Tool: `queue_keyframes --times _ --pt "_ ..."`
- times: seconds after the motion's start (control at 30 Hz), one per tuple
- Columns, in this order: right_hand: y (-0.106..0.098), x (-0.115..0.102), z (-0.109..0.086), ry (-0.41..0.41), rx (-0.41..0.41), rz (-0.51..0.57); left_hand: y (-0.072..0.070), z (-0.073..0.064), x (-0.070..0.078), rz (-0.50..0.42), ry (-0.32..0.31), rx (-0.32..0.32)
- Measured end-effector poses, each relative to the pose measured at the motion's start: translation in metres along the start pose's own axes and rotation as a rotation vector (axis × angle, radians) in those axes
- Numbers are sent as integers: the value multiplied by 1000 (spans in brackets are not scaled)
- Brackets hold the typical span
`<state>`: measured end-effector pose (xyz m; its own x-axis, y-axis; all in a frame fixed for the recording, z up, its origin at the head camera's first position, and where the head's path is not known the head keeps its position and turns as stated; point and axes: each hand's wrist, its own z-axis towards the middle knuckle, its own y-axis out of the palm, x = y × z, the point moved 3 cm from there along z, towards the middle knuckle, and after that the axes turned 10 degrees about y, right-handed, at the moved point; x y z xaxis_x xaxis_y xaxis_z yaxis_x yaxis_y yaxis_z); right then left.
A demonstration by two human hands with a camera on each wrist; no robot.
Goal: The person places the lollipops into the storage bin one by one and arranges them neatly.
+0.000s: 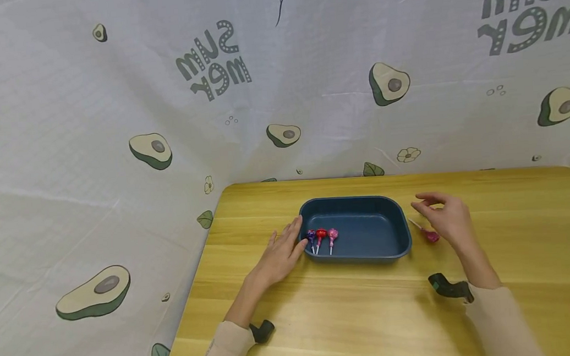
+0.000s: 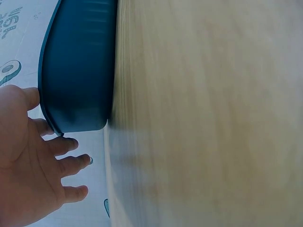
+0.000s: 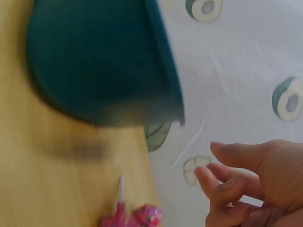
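A dark blue rectangular tray (image 1: 360, 260) sits on the table. Three wrapped lollipops lie in its left end: a purple one (image 1: 311, 234), a red one (image 1: 321, 234) and a pink one (image 1: 333, 233). My left hand (image 1: 281, 255) rests against the tray's left end, fingers fairly straight, fingertips at the rim. On the table right of the tray lies a dark pink lollipop (image 1: 432, 236), its white stick pointing toward the tray. Above it hovers my right hand (image 1: 447, 219), thumb and forefinger apart with nothing between them. In the right wrist view that lollipop (image 3: 120, 217) is partly cut off.
The wooden table (image 1: 344, 317) extends on both sides of the tray. A white cloth (image 1: 327, 76) printed with avocados hangs behind the table and along its left side. Each wrist carries a small black camera mount, the right one (image 1: 449, 288) close above the tabletop.
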<state>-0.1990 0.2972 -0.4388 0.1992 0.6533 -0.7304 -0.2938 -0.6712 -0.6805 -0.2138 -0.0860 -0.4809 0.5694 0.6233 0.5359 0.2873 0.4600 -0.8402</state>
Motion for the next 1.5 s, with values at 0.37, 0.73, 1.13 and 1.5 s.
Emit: queue_keyframes --times 0.37,0.73,1.13,1.5 --pt "-5 55 -12 98 -86 -142 1 1 0 4 4 3" --pt "-3 57 -18 114 -195 -227 -1 2 1 0 5 -4" --pt "-14 52 -17 129 -245 -230 -3 1 1 -5 -1 -4" --pt "-6 53 -16 152 -246 -173 -4 1 2 -6 -9 -6"
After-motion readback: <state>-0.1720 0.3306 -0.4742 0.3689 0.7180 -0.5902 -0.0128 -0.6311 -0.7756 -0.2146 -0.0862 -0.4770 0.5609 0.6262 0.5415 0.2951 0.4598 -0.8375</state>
